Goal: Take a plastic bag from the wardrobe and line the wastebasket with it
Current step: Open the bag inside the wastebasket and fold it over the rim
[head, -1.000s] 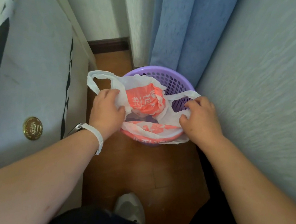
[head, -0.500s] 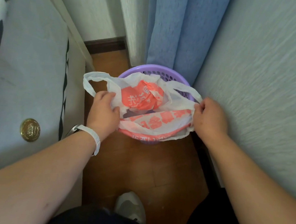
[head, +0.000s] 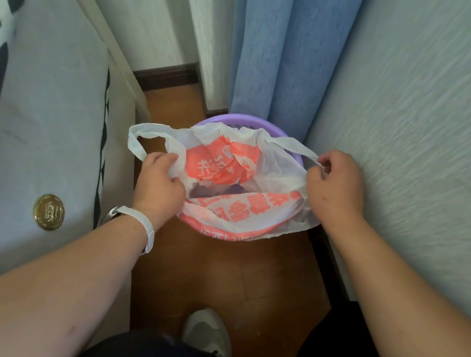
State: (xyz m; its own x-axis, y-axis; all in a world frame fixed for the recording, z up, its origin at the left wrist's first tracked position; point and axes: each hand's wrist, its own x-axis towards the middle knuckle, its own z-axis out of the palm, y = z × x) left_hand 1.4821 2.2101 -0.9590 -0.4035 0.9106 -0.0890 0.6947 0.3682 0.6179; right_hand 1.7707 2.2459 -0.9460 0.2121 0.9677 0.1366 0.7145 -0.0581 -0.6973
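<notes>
A white plastic bag (head: pixel 254 210) with orange print lies spread over a purple wastebasket (head: pixel 248 120) on the wooden floor. Only the basket's far rim shows; the bag covers the rest. My left hand (head: pixel 160 183) grips the bag's left edge, just below its loose left handle loop. My right hand (head: pixel 335 185) pinches the right handle and pulls it out past the basket's right rim. The bag's mouth is stretched wide between both hands, its near edge folded over the near rim.
A bed or mattress side (head: pixel 41 122) with a gold round badge (head: pixel 48 212) stands on the left. A textured wall (head: pixel 427 143) runs close on the right, a blue curtain (head: pixel 287 50) hangs behind the basket. My shoe (head: pixel 208 333) is on the narrow floor strip.
My right hand moved right and outward, pulling the bag's right handle past the basket rim. The bag's mouth has opened wider. My left hand kept its grip and shifted little.
</notes>
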